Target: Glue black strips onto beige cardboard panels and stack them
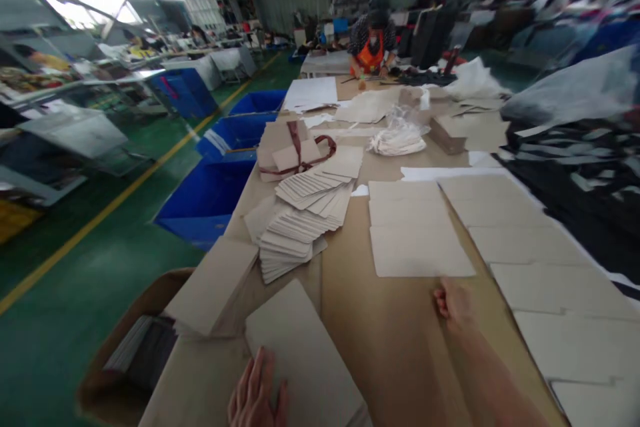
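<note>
My left hand [255, 393] lies with fingers stretched out on the left edge of a grey-beige cardboard sheet [305, 353], the top one of a stack at the front of the table. My right hand [454, 305], slightly blurred, is curled closed just below the near edge of a cardboard panel [420, 251]; no sheet shows in it. That panel lies flat and overlaps others behind it in a short column. Further right, a longer column of overlapping panels [545, 287] runs down the table.
Left of centre lie a fanned pile of cards [305, 220], a bundle with a dark red strap [295, 140] and another stack [215, 287]. Blue bins [200, 207] and an open carton [100, 387] stand along the left edge. Black material [585, 213] lies right. A person [373, 47] works at the far end.
</note>
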`<action>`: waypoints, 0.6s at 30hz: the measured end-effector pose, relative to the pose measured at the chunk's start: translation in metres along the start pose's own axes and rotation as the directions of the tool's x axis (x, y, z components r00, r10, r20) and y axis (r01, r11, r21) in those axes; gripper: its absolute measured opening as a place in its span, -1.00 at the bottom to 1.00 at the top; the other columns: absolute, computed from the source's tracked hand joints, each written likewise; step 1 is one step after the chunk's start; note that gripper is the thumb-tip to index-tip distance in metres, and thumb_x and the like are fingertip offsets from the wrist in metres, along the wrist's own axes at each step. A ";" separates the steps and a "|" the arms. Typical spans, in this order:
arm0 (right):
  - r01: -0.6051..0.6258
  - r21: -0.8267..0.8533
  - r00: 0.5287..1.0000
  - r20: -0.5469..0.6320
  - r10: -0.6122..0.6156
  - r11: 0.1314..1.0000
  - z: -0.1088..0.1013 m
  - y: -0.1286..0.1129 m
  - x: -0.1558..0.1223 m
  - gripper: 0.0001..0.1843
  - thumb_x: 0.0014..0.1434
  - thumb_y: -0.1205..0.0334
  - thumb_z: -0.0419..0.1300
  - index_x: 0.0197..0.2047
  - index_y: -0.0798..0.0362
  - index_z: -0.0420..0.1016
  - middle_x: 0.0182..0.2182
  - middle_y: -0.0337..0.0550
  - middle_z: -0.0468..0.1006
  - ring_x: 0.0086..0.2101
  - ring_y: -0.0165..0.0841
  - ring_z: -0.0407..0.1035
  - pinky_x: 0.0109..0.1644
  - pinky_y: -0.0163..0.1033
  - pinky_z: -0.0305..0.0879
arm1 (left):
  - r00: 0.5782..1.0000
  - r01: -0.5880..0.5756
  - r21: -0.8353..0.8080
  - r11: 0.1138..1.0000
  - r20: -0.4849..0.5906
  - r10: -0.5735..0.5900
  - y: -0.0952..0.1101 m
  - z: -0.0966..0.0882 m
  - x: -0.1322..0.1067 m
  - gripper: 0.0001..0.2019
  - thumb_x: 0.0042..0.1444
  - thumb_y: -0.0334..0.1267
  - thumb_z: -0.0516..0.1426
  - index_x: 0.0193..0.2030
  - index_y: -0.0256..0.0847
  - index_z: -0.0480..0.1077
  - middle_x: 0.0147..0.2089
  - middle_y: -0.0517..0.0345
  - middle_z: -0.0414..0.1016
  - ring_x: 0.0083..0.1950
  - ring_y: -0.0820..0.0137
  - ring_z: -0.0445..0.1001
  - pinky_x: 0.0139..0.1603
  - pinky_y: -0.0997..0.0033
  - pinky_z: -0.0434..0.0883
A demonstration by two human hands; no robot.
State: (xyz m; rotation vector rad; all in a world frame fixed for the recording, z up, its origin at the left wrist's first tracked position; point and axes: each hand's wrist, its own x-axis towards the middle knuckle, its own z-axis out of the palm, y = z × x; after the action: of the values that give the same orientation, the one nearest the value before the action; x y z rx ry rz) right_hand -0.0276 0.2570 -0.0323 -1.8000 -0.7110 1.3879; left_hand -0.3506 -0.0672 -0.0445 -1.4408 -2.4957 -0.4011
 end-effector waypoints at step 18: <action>0.820 -0.181 0.459 0.775 -0.434 0.542 0.225 0.063 -0.144 -0.47 0.10 0.19 0.14 0.15 0.15 0.40 -0.06 0.10 0.56 -0.03 -0.13 0.39 0.12 -0.01 0.25 | 0.975 0.064 -0.037 0.997 0.214 -0.055 0.014 -0.024 -0.006 -0.46 0.21 -0.21 0.07 0.33 -0.09 0.14 0.42 0.02 0.12 0.42 0.16 0.07 0.32 -0.03 0.22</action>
State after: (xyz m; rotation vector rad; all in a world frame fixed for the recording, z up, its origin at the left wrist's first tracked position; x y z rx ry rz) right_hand -0.2834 0.1571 -0.0353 -1.0383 -2.1483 1.2684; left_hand -0.3342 -0.0742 -0.0227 -1.5003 -2.7198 -0.3293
